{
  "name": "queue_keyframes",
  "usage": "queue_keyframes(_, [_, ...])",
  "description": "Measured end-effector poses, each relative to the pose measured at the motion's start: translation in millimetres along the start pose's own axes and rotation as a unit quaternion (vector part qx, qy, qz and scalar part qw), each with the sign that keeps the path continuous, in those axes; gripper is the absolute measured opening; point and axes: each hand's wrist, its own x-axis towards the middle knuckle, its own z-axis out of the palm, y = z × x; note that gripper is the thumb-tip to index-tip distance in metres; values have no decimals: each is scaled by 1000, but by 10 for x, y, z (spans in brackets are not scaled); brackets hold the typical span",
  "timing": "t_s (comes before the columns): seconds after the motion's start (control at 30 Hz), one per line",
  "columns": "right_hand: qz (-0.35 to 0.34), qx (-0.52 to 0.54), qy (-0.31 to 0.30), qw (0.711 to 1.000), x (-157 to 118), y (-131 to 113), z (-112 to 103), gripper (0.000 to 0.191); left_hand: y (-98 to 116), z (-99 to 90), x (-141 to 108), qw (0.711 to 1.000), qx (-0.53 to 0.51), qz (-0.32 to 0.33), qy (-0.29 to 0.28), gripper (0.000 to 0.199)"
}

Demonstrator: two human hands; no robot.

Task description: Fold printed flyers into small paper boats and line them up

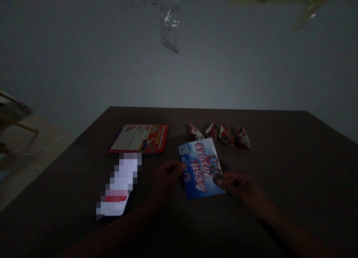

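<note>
Between my two hands is a blue printed leaflet with large white-and-red characters and a QR code at its upper left corner. My left hand pinches its left edge, thumb on top. At the lower right edge, my right hand grips it the same way. The leaflet is tilted a little and held over the dark table. Just beyond it stand several small folded paper pieces in red and white, lined up in a row. Fingers under the leaflet are hidden.
A stack of red and white printed leaflets lies on the table's left half. Nearer me, a lit phone with a blurred screen lies beside my left forearm. A grey wall rises behind the table, with a clear plastic piece on it.
</note>
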Motion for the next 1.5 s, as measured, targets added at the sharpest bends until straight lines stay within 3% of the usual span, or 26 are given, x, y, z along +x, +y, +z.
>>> queue_keyframes(0.33, [-19,-12,15,1000,0,0,11,35,-38,-17,22,1000,-21,9,-18,21])
queue_keyframes(0.83, [-38,-87,-11,995,-7,-13,-34,37,-4,5,11,1000,-16,-2,4,24])
queue_keyframes(1.1, [-24,-16,-20,999,-15,-33,-27,30,39,24,-6,1000,13,5,16,19])
queue_keyframes(1.5, [-20,47,8,999,51,85,-84,27,86,32,-63,993,90,24,-69,19])
